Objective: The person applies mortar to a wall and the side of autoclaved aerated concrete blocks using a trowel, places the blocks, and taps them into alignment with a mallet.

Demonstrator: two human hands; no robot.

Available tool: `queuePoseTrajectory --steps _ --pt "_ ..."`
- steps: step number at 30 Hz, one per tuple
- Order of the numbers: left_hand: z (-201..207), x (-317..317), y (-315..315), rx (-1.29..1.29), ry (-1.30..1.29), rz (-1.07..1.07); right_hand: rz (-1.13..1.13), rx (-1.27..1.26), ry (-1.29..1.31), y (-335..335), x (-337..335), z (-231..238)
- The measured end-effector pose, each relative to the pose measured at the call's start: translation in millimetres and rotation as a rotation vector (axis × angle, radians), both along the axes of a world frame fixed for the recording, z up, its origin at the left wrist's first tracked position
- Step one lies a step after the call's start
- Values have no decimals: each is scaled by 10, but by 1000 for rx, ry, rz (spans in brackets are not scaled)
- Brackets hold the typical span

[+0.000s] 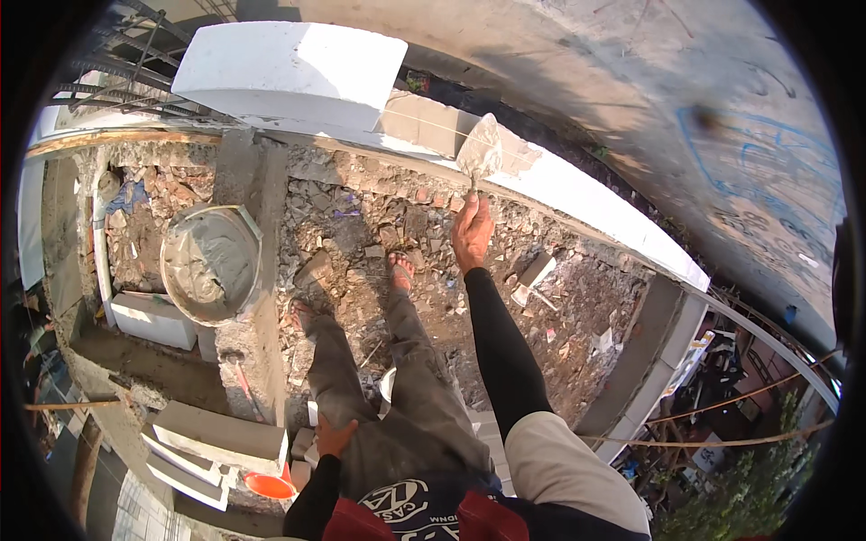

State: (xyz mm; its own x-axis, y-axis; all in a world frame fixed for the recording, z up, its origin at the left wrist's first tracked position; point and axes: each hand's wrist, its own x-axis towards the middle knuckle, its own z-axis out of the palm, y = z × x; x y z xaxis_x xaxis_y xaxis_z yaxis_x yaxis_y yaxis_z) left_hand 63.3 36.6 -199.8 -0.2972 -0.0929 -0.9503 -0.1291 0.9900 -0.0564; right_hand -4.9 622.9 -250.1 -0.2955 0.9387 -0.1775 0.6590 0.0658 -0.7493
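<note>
In my right hand (473,233) is the handle of a pointed trowel (481,149), my fingers wrapped round it. Its blade, smeared with grey mortar, points away from me, over the low white block wall (577,185) and a thin string stretched along it. My left hand (334,439) rests against my trousered leg, fingers lying along the cloth, with nothing seen in it. Left of my legs sits a round basin (212,261) full of wet grey mortar. A large white block (293,68) stands on the wall at the far left.
Broken brick and rubble (361,216) cover the ground under my feet. A tool with a pale handle (536,281) lies there. Stacked pale blocks (216,433) and an orange bucket (271,484) are near left. Steel rebar (135,68) juts out far left; a tall concrete wall (649,90) rises beyond.
</note>
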Motion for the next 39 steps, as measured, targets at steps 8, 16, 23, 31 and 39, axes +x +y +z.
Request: queuePoseTrajectory --steps 8,16,23,31,39 --pt "267 -45 289 -94 77 -15 59 72 -422 -150 1522 57" --pt "368 -221 424 -168 147 85 759 74 -322 -1389 35 1046" --pt "565 -399 333 -149 133 280 1319 368 -472 -2515 -2233 1082" --pt "499 -394 6 -106 199 347 1382 255 -559 -3484 -2656 422" --pt "568 -640 -292 -89 174 277 1125 -310 -294 -3227 -2099 379"
